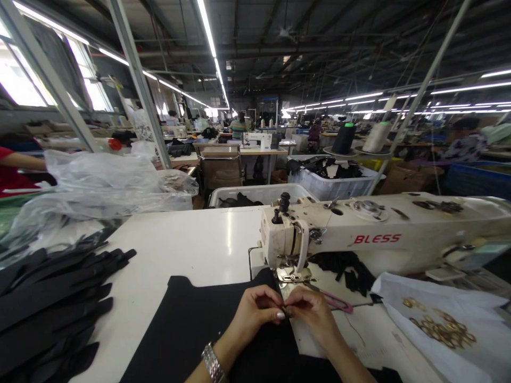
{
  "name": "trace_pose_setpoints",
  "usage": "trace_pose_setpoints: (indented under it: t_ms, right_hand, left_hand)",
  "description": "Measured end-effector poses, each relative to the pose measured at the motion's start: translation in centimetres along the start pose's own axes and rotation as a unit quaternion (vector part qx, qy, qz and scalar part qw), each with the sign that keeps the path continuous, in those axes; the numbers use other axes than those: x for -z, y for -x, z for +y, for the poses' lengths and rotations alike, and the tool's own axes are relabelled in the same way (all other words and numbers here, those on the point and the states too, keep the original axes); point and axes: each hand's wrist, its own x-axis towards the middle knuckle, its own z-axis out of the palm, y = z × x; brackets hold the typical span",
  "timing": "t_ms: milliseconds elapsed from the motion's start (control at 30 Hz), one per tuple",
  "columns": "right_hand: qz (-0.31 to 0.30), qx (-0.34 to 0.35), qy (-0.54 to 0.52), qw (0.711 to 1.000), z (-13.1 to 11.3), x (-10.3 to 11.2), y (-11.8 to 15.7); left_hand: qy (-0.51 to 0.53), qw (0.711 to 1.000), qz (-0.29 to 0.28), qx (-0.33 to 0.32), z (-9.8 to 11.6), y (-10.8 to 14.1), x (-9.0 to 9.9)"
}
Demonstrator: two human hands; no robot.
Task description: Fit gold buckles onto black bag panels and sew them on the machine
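Observation:
My left hand [257, 307], with a metal watch band on the wrist, is closed in a pinch just in front of the sewing machine's needle area. Thumb and fingers of my right hand [313, 315] are pinched together right against it. Between the fingertips is a small dark piece, too hidden to name. Beneath both hands a large black fabric panel [187, 324] lies on the white table. The cream sewing machine [319, 231] stands directly behind them. Beside my right hand lies a tool with a pink handle [342, 304], partly hidden.
Several gold-coloured rings [447, 327] lie on a white sheet [403, 295] at right. Black strips [43, 314] are piled at left, near clear plastic bags [107, 181]. White bins [339, 186] with black pieces stand beyond the table. Thread cones [345, 139] sit behind the machine. Other people work further off.

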Motion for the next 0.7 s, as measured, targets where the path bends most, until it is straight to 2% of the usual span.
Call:
trace_pose_setpoints:
  t_ms: [100, 200, 400, 700]
  right_hand:
    - [-0.001, -0.013, -0.006, 1.0, 0.23, -0.13, -0.05]
    - [0.004, -0.026, -0.011, 1.0, 0.33, -0.23, 0.02]
    - [0.031, -0.021, 0.0, 0.999, 0.25, -0.33, 0.5]
    - [0.045, -0.016, 0.021, 0.999, 0.32, -0.59, 0.76]
  left_hand:
    - [-0.003, 1.0, 0.0, 0.027, -0.07, 0.07, 0.02]
    - [-0.026, 0.999, 0.001, 0.028, -0.12, 0.25, 0.08]
    - [-0.095, 0.994, 0.014, -0.048, 0.33, 0.45, -0.05]
    - [-0.081, 0.991, 0.076, -0.068, 0.16, 0.2, 0.16]
